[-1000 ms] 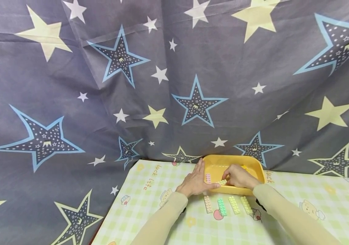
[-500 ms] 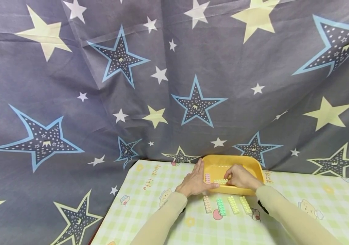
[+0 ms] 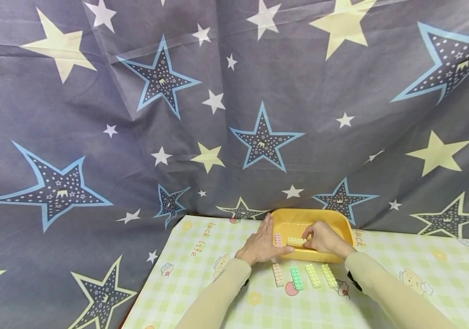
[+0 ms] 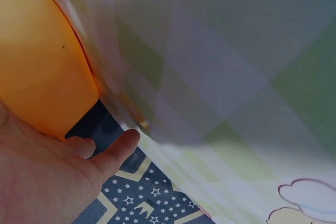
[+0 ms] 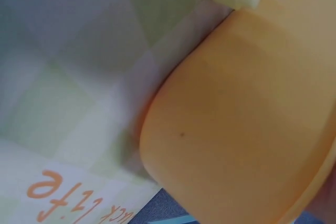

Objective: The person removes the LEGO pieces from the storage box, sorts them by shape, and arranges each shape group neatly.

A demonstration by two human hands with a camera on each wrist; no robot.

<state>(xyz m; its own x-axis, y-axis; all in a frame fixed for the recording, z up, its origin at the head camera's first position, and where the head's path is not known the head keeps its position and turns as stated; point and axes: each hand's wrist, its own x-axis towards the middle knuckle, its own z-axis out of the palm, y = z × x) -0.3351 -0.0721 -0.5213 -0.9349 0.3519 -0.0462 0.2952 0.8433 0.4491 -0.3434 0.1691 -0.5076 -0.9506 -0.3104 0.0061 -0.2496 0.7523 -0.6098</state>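
My left hand (image 3: 258, 244) rests against the left side of an orange-yellow plastic basin (image 3: 317, 257), its thumb along the front rim. In the left wrist view, fingers (image 4: 119, 153) stretch out beside the basin wall. Inside the basin, my right hand (image 3: 325, 237) pinches the right end of a pale yellow toy building brick (image 3: 295, 241), which lies lengthwise near the front wall, studs showing. A pink brick (image 3: 278, 240) sits at the basin's left end. The right wrist view shows the basin's outside (image 5: 226, 103); the right fingertips are hidden there.
In front of the basin, a row of bricks lies on the checked tablecloth (image 3: 382, 292): peach (image 3: 278, 275), green (image 3: 296, 278), and two pale yellow, left (image 3: 312, 275) and right (image 3: 329, 275). A star-patterned curtain (image 3: 242, 187) hangs directly behind the basin.
The pale yellow brick in the basin has come into fuller view beside the left thumb and shifted slightly toward the back. My right hand has edged right; the left hand keeps its place.
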